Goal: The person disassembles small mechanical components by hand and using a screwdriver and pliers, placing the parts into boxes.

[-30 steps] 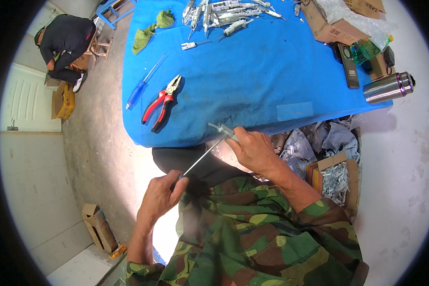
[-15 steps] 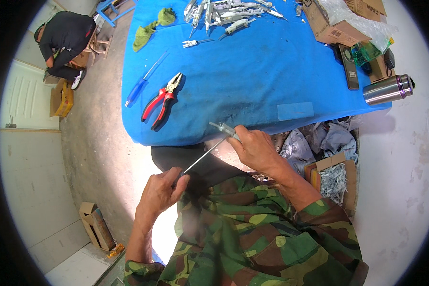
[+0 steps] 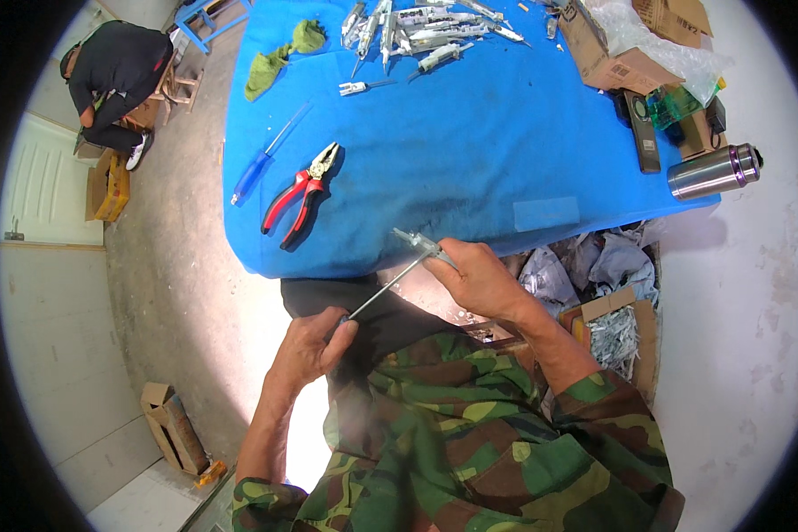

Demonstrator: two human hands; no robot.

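Steel rod (image 3: pixel 386 288) spans my hands: left hand (image 3: pixel 310 348) grips its handle end, right hand (image 3: pixel 479 279) pinches the metal fitting (image 3: pixel 417 241), steadied beside the tabletop (image 3: pixel 470 160).

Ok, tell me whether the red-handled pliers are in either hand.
No: the red-handled pliers lie on the blue table cover, apart from both hands, which hold a thin metal rod.

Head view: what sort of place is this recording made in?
Probably a small workshop or assembly room: a blue-covered table carries red-handled pliers, a blue screwdriver and a pile of small metal parts, with cardboard boxes around a bare concrete floor.
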